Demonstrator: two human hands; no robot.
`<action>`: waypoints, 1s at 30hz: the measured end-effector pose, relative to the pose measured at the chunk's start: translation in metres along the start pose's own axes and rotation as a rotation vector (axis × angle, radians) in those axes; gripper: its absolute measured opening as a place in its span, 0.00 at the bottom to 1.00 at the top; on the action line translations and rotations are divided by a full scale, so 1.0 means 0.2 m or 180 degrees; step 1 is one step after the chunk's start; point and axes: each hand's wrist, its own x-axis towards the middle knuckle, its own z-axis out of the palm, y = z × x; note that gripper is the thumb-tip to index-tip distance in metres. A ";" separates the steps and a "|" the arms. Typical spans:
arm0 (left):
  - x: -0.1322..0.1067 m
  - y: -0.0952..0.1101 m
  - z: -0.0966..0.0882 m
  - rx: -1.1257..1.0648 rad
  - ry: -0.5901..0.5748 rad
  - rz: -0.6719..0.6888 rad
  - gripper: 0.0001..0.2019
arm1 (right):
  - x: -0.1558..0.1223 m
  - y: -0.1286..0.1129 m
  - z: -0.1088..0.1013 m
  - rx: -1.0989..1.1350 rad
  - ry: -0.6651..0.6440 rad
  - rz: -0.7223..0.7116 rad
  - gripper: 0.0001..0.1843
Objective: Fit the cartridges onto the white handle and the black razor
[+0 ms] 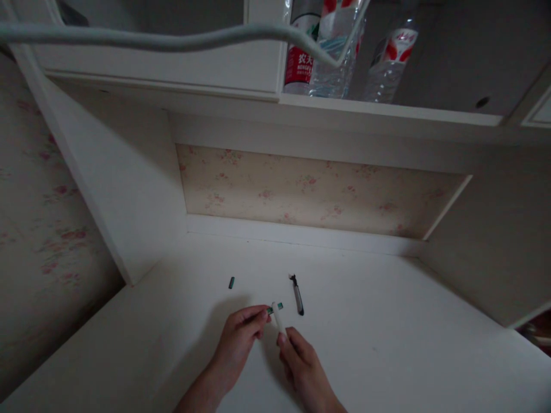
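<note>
My left hand (243, 338) is closed, with thumb and forefinger pinching one end of a small green strip (270, 311). My right hand (303, 364) wraps round the lower part of a slim white handle (278, 320), which slants up and to the left. The handle's upper end crosses the green strip, and green shows on both sides of it, like a T. Whether the two are joined I cannot tell. Beyond my hands lies a slim black and grey tool (298, 296) with a narrow head. A short dark green piece (231, 283) lies farther left.
The white desktop (365, 321) is bounded by a left side panel (116, 178) and a right panel (491, 229). Overhead, a shelf (387, 113) holds several plastic bottles (333, 54), with a pale bent bar (185, 43) in front.
</note>
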 end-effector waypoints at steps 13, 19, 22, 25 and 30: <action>0.00 0.02 0.01 0.0029 -0.0048 -0.0033 0.13 | -0.01 -0.02 0.01 0.0128 -0.0238 0.0107 0.24; 0.00 0.02 0.02 -0.0043 0.0000 -0.0043 0.14 | 0.00 0.00 0.00 0.0335 0.0057 0.0092 0.23; 0.00 0.01 0.01 -0.0015 -0.0056 0.0003 0.13 | -0.01 0.01 0.01 0.0265 -0.0291 0.0099 0.22; 0.00 0.00 0.00 0.0053 0.0012 0.0026 0.13 | -0.01 0.00 0.01 0.0290 -0.0105 0.0126 0.22; 0.01 -0.01 0.00 0.0092 0.0099 0.0048 0.13 | -0.01 -0.01 0.01 0.0336 0.0035 0.0122 0.24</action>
